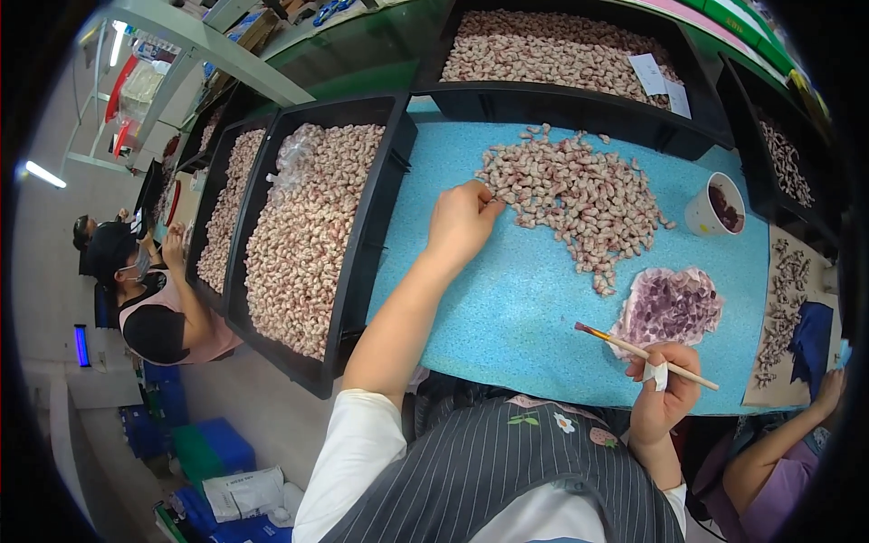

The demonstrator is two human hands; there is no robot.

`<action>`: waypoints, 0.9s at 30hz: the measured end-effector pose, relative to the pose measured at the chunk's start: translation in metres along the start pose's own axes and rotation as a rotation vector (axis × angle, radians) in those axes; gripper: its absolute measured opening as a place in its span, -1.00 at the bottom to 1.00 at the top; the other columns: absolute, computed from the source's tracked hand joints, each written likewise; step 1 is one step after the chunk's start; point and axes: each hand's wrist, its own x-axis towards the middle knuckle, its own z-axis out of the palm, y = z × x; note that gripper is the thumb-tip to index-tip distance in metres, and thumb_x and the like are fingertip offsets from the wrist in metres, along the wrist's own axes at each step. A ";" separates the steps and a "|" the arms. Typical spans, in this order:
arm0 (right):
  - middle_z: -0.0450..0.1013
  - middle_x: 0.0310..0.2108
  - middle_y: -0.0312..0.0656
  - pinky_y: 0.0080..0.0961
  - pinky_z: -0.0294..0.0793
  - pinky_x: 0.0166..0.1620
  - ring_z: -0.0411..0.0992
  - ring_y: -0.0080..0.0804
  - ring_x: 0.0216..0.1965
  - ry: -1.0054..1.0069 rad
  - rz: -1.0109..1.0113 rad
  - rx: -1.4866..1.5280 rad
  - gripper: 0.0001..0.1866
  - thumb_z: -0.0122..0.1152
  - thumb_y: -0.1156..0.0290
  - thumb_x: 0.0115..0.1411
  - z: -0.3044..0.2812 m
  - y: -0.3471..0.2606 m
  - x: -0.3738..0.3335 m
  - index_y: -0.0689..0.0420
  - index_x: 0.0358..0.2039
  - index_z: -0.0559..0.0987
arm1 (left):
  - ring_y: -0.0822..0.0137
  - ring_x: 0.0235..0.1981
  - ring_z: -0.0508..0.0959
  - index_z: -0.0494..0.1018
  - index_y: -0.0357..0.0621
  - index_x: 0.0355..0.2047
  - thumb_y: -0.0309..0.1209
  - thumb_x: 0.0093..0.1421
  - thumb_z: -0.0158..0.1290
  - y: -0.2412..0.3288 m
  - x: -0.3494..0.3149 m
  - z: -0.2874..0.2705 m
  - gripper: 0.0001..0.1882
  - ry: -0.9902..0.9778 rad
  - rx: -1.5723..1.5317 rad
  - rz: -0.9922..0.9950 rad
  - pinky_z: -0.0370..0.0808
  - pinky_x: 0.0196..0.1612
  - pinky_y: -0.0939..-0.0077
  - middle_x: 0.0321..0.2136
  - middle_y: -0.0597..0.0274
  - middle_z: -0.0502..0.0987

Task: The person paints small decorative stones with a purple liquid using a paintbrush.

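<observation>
A heap of small beige pieces with reddish marks [579, 195] lies on the blue mat [489, 317]. At the heap's left edge my left hand [462, 222] is closed in a pinch; whatever its fingertips hold is too small to make out. Lower right, my right hand [665, 385] grips a slim wooden paintbrush [650, 356] with a dark red tip pointing left. White tape wraps one finger of that hand. Just beyond the brush lies a crumpled, purple-stained sheet [674, 308]. A white cup [701, 215] with dark red stuff inside stands at the mat's right side.
Black trays of similar pieces border the mat: a long one [579, 109] at the far side, others [376, 226] to the left and another [797, 208] at the right. A co-worker [158, 299] is at far left. Another person's arm [783, 443] shows at right beside a brown board [760, 380].
</observation>
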 end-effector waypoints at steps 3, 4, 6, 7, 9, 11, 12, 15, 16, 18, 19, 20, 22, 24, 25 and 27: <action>0.36 -0.47 -0.14 -0.68 0.38 -0.41 0.35 -0.55 -0.52 0.000 -0.008 0.007 -0.90 -0.02 0.55 0.16 -0.001 -0.001 0.001 0.27 -0.32 0.32 | 0.47 -0.66 0.42 0.47 -0.32 -0.49 -0.46 -0.04 0.14 -0.002 -0.004 0.003 -0.85 -0.017 -0.027 0.045 0.30 -0.61 0.52 -0.68 0.19 0.47; 0.36 -0.48 -0.13 -0.68 0.38 -0.42 0.35 -0.55 -0.52 -0.006 -0.014 0.011 -0.90 -0.02 0.55 0.16 -0.001 -0.001 0.002 0.28 -0.32 0.32 | 0.31 -0.61 0.47 0.48 -0.30 -0.49 -0.45 -0.05 0.14 0.000 -0.011 0.003 -0.85 -0.023 -0.109 0.018 0.36 -0.54 0.45 -0.66 0.12 0.49; 0.36 -0.48 -0.13 -0.68 0.39 -0.42 0.35 -0.56 -0.52 -0.002 -0.014 0.013 -0.90 -0.01 0.56 0.15 -0.002 -0.002 0.003 0.28 -0.32 0.32 | 0.16 -0.55 0.52 0.49 -0.29 -0.48 -0.45 -0.06 0.13 0.000 -0.026 0.005 -0.85 -0.039 -0.193 -0.012 0.42 -0.47 0.38 -0.64 0.04 0.50; 0.36 -0.48 -0.13 -0.68 0.39 -0.43 0.35 -0.55 -0.52 0.001 -0.014 0.015 -0.90 -0.01 0.56 0.15 -0.002 -0.001 0.003 0.28 -0.32 0.32 | 0.15 -0.54 0.52 0.50 -0.29 -0.47 -0.46 -0.06 0.13 -0.001 -0.033 0.007 -0.85 -0.063 -0.255 -0.028 0.43 -0.45 0.38 -0.61 0.03 0.51; 0.36 -0.48 -0.13 -0.67 0.40 -0.43 0.36 -0.54 -0.51 -0.006 -0.029 0.028 -0.89 0.00 0.56 0.14 -0.002 0.001 0.003 0.28 -0.31 0.32 | 0.14 -0.53 0.53 0.50 -0.30 -0.46 -0.48 -0.06 0.12 0.001 -0.045 0.011 -0.86 -0.096 -0.319 -0.046 0.43 -0.44 0.38 -0.59 0.02 0.51; 0.36 -0.48 -0.13 -0.67 0.40 -0.43 0.36 -0.53 -0.51 -0.008 -0.034 0.029 -0.88 0.00 0.56 0.14 -0.002 0.002 0.002 0.29 -0.31 0.32 | 0.14 -0.50 0.53 0.50 -0.32 -0.45 -0.52 -0.06 0.10 0.007 -0.053 0.010 -0.86 -0.037 -0.145 0.115 0.44 -0.43 0.38 -0.53 -0.02 0.51; 0.36 -0.48 -0.13 -0.67 0.41 -0.44 0.37 -0.53 -0.51 -0.010 -0.043 0.031 -0.88 0.01 0.55 0.14 -0.003 0.002 0.001 0.29 -0.31 0.33 | 0.14 -0.50 0.53 0.50 -0.32 -0.45 -0.52 -0.06 0.10 0.009 -0.055 0.011 -0.86 -0.041 -0.145 0.114 0.44 -0.43 0.38 -0.53 -0.02 0.51; 0.36 -0.48 -0.13 -0.66 0.42 -0.44 0.37 -0.53 -0.52 -0.012 -0.038 0.014 -0.88 0.01 0.55 0.14 -0.006 -0.002 -0.002 0.29 -0.31 0.33 | 0.12 -0.49 0.52 0.50 -0.34 -0.44 -0.55 -0.06 0.07 0.010 -0.058 0.012 -0.86 -0.004 0.024 0.192 0.45 -0.40 0.36 -0.48 -0.06 0.50; 0.36 -0.48 -0.13 -0.66 0.42 -0.44 0.37 -0.53 -0.52 -0.009 -0.035 0.013 -0.88 0.01 0.55 0.14 -0.006 -0.003 -0.003 0.29 -0.31 0.33 | 0.18 -0.50 0.52 0.50 -0.34 -0.43 -0.56 -0.03 0.06 0.008 -0.060 0.014 -0.87 0.024 0.021 0.257 0.45 -0.41 0.40 -0.48 -0.03 0.51; 0.37 -0.47 -0.12 -0.66 0.42 -0.44 0.38 -0.53 -0.52 0.009 -0.052 0.012 -0.87 0.01 0.54 0.14 -0.007 -0.003 -0.004 0.29 -0.31 0.33 | 0.24 -0.52 0.52 0.49 -0.34 -0.41 -0.57 -0.01 0.05 0.008 -0.066 0.013 -0.87 0.048 0.017 0.322 0.46 -0.41 0.44 -0.49 0.00 0.52; 0.37 -0.47 -0.12 -0.66 0.42 -0.44 0.38 -0.53 -0.52 0.015 -0.049 0.007 -0.87 0.01 0.54 0.14 -0.008 -0.003 -0.004 0.29 -0.31 0.33 | 0.32 -0.52 0.51 0.49 -0.33 -0.39 -0.57 0.02 0.04 0.011 -0.071 0.012 -0.88 -0.037 -0.255 0.152 0.46 -0.42 0.50 -0.48 0.05 0.52; 0.37 -0.47 -0.12 -0.66 0.42 -0.44 0.38 -0.53 -0.52 0.013 -0.052 0.009 -0.88 0.01 0.54 0.15 -0.010 -0.003 -0.004 0.29 -0.31 0.32 | 0.40 -0.52 0.51 0.49 -0.32 -0.37 -0.58 0.06 0.03 0.014 -0.076 0.011 -0.89 -0.122 -0.524 -0.025 0.46 -0.43 0.56 -0.47 0.10 0.53; 0.37 -0.47 -0.11 -0.66 0.42 -0.43 0.38 -0.53 -0.52 0.015 -0.051 0.002 -0.88 0.01 0.54 0.15 -0.011 -0.004 -0.002 0.29 -0.32 0.32 | 0.45 -0.51 0.49 0.49 -0.31 -0.36 -0.57 0.08 0.03 0.017 -0.084 0.007 -0.89 -0.186 -0.817 -0.099 0.46 -0.43 0.61 -0.46 0.14 0.52; 0.38 -0.46 -0.10 -0.66 0.42 -0.44 0.39 -0.52 -0.52 -0.026 -0.068 0.048 -0.88 0.00 0.55 0.15 -0.010 -0.006 0.001 0.29 -0.32 0.31 | 0.50 -0.50 0.48 0.48 -0.31 -0.35 -0.56 0.10 0.02 0.018 -0.094 0.011 -0.89 -0.251 -1.111 -0.180 0.46 -0.43 0.66 -0.45 0.19 0.51; 0.38 -0.46 -0.10 -0.66 0.42 -0.44 0.39 -0.52 -0.52 -0.025 -0.066 0.043 -0.88 0.00 0.55 0.15 -0.009 -0.005 0.003 0.29 -0.32 0.31 | 0.48 -0.51 0.47 0.48 -0.30 -0.35 -0.57 0.10 0.03 0.018 -0.101 0.014 -0.90 -0.304 -1.295 -0.217 0.46 -0.43 0.65 -0.45 0.19 0.51; 0.39 -0.47 -0.09 -0.65 0.42 -0.44 0.39 -0.51 -0.52 -0.048 -0.146 0.081 -0.88 0.00 0.55 0.14 -0.004 -0.005 0.006 0.29 -0.32 0.31 | 0.47 -0.47 0.43 0.47 -0.25 -0.36 -0.57 0.09 0.02 0.020 -0.112 0.021 -0.91 -0.396 -1.528 -0.275 0.40 -0.42 0.65 -0.41 0.16 0.48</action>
